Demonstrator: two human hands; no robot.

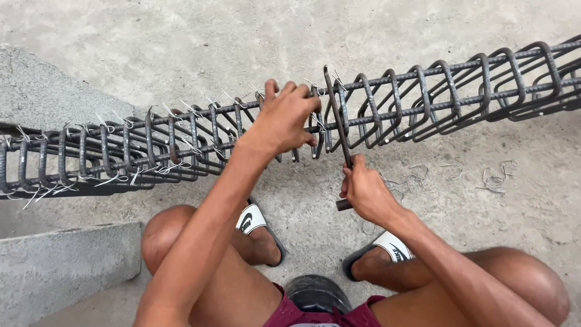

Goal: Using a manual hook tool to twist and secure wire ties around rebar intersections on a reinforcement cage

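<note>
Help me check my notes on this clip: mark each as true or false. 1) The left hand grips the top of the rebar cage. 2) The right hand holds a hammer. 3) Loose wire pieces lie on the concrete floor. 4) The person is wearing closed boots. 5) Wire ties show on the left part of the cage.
1) True: the left hand rests on the upper bar of the rebar cage, fingers curled over it.
2) False: the right hand holds a thin metal hook tool that reaches up to the cage.
3) True: loose wire pieces lie on the concrete floor.
4) False: open slide sandals are on the feet.
5) True: wire ties stick out there.
</note>
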